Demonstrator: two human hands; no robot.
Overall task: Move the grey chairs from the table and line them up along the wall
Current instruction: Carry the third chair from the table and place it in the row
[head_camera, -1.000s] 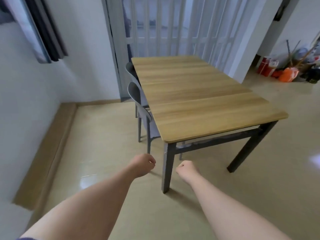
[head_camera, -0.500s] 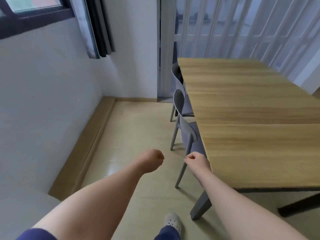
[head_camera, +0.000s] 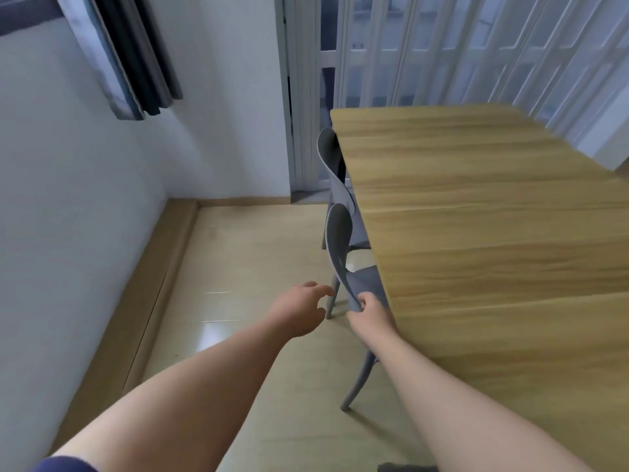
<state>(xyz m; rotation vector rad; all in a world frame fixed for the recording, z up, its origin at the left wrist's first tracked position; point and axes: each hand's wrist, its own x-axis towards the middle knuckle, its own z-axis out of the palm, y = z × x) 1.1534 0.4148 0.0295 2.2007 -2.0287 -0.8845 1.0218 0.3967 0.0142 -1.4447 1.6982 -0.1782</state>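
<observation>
Grey curved chair back [head_camera: 338, 243] pinched in fingers [head_camera: 365, 299] of right hand [head_camera: 371, 317]; left hand [head_camera: 295, 312] loosely spread, empty.

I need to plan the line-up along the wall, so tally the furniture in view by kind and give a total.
Grey chairs: 2 (near grey chair, far grey chair)
Wooden table: 1
Total: 3

Dark curtain [head_camera: 136, 63] upper left, white folding door [head_camera: 442, 56] behind, beige floor [head_camera: 255, 250]
</observation>
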